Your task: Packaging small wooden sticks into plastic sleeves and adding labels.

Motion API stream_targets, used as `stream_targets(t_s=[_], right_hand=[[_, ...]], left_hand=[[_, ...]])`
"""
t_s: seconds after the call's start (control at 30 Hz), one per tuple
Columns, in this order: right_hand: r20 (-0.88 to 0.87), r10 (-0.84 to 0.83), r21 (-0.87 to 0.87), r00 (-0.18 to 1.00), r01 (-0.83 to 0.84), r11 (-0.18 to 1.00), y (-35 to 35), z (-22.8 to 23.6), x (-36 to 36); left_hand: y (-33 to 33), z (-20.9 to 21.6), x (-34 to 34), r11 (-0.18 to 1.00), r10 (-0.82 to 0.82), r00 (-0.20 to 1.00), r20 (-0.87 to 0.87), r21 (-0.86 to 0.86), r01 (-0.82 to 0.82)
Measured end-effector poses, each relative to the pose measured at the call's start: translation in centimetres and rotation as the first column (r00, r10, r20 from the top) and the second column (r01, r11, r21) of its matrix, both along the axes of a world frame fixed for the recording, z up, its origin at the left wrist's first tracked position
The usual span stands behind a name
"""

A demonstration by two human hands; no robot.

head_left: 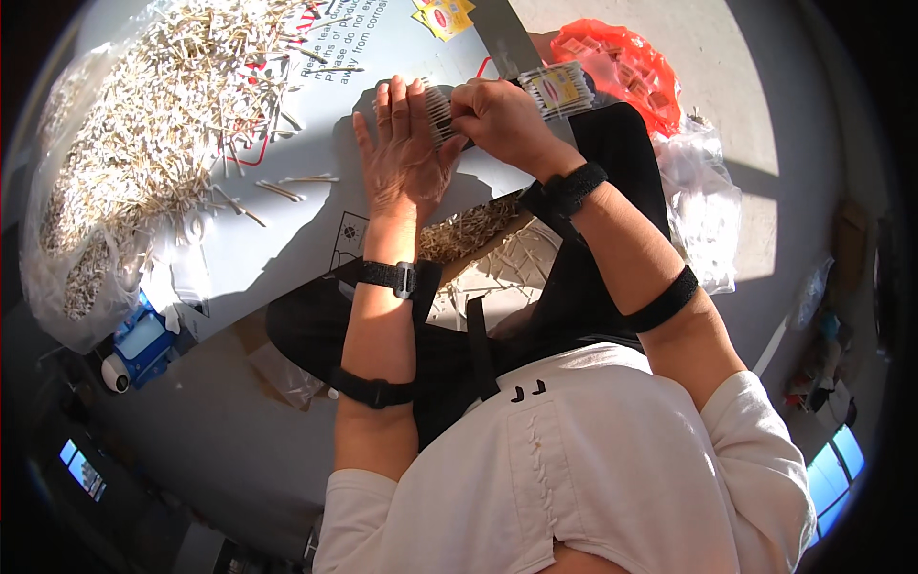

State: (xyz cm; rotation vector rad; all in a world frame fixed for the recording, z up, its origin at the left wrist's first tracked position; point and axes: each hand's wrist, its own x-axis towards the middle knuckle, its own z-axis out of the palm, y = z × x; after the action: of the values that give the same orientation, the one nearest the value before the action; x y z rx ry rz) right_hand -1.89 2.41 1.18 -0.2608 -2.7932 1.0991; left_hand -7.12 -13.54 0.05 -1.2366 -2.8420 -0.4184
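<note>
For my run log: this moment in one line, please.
left hand: fingers extended, by swab row | right hand: curled, grip hidden | labelled swab pack: beside right hand

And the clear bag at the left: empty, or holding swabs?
Not empty: cotton swabs lie heaped in the clear bag, and loose ones are scattered on the grey tabletop beside it.

Sunlit floor (712, 67), 2 bright windows (834, 478)

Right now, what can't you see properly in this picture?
In the head view:
Under the left hand: its palm and fingers hide what's there.
Inside the right hand: its curled fingers hide whether it grips anything.
Yellow cards: the top edge cuts them off.
Piled cotton swabs: too small and jumbled to count.
</note>
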Motion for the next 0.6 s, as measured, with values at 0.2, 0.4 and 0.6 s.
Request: stream_targets(t_s=[0.2, 0.4, 0.6], right_hand=[[-0.14, -0.106, -0.221, 0.985, 0.073, 0.973, 0.2, -0.3, 1.5], [-0.14, -0.139, -0.211, 0.98, 0.107, 0.972, -0.5, -0.1, 3.4], [-0.097, -0.118, -0.027, 0.988, 0.116, 0.993, -1.5, 0.3, 3.8]], left_hand=[[-0.7, -0.4, -0.2, 0.981, 0.027, 0.997, 0.072, 0.188, -0.04], [-2.1, -0.4, 0.3, 0.962, 0.202, 0.976, 0.086, 0.169, -0.214], [-2.0, -0.4, 1.9, 0.979, 0.203, 0.977, -0.061, 0.023, -0.202]])
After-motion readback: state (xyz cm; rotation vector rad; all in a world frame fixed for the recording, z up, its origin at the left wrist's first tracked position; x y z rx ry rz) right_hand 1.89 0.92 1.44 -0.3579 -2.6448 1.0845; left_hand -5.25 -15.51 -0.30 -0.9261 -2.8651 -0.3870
